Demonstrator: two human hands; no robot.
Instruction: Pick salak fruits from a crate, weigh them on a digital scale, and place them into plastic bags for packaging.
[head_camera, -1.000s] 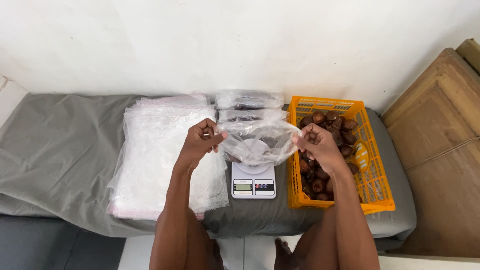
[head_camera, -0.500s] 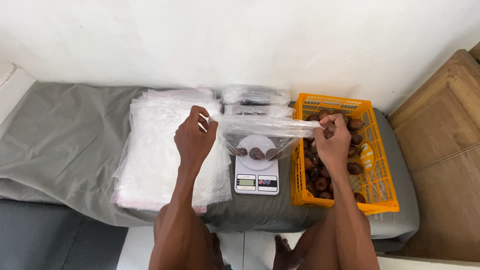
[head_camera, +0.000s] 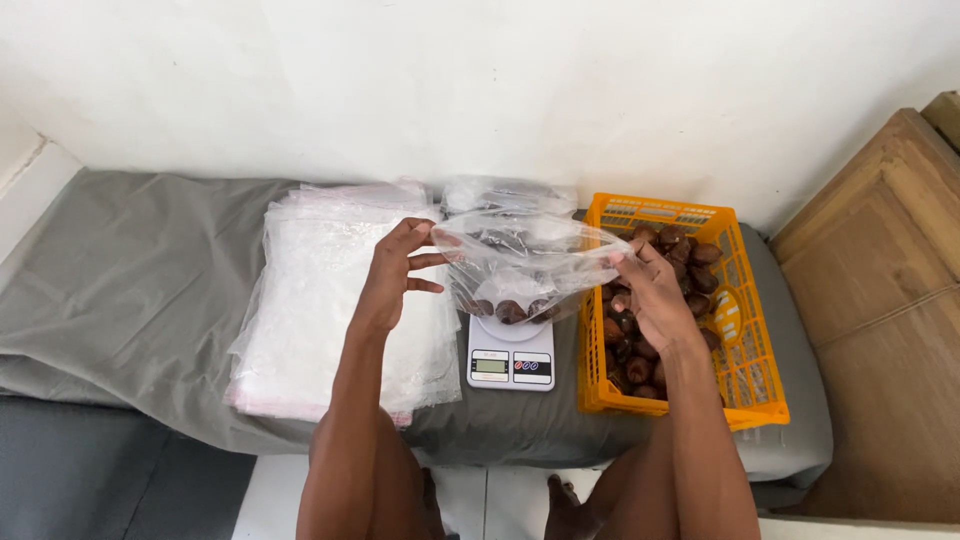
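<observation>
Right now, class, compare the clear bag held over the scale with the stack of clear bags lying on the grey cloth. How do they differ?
The held bag hangs open and puffed between the left hand and right hand; the stack of bags lies flat. The held bag contains a few brown fruits at its bottom; the stack of bags looks empty. The held bag is single; the stack has many. Both are clear plastic.

Kitchen scale (head_camera: 511, 358): weighing platform largely covered by the clear plastic bag (head_camera: 520, 262) resting on it; display readout too small to tell.
Right hand (head_camera: 650, 297): fingertips hidden behind the bag's edge.
Orange crate (head_camera: 745, 330): inner left side masked by the right hand and forearm.
Filled bags (head_camera: 510, 195) at the grey mattress's (head_camera: 130, 290) back edge: partly concealed by the held bag; count unclear.
Wooden boards (head_camera: 880, 300): cut off by the right edge.
</observation>
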